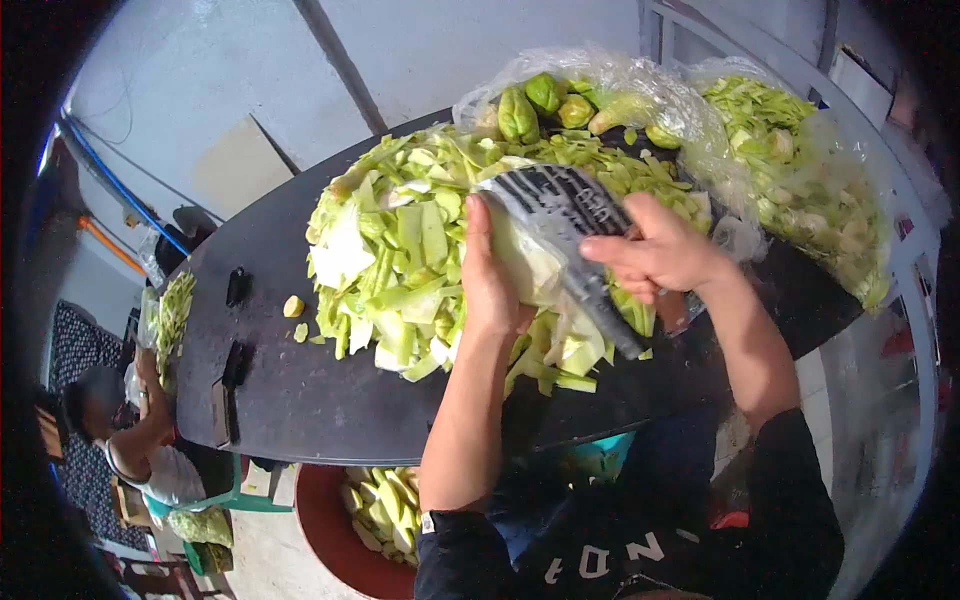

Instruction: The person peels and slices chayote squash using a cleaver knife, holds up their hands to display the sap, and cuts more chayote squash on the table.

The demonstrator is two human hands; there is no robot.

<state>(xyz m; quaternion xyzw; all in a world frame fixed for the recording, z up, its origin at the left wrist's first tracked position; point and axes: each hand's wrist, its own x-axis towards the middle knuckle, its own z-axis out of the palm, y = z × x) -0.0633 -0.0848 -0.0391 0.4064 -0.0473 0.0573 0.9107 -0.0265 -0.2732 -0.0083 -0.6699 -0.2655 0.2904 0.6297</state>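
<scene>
The black-striped plastic (570,222) is spreading between the two hands, above the near right part of a big heap of green peelings (400,250); motion is blurring its lettering; its pale side is facing left and its dark lower end is slanting towards the near right. The left hand (492,285) is supporting the pale side, the thumb standing upright along its left edge; the other fingers are hiding behind, so I cannot tell whether they are closing on it; the right hand (655,250) is pinching the striped part, thumb and forefinger pressing together on it while the other fingers are curling beneath.

The heap is sprawling over the dark table (300,400); on its far side several green chayotes (519,115) are lying beside crumpled clear plastic (680,105); at the far right a clear bag (865,235) is bulging with more peelings. Left of the heap a small yellowish piece (293,306) is resting alone; two dark objects, one small (237,286) and one longer (226,400), are lying nearer the left edge. Below the table, near left, a reddish-brown basin (318,520) is holding pale green slices (385,505); at the left end another person (150,455) is reaching towards a smaller pile of green strips (174,318).
</scene>
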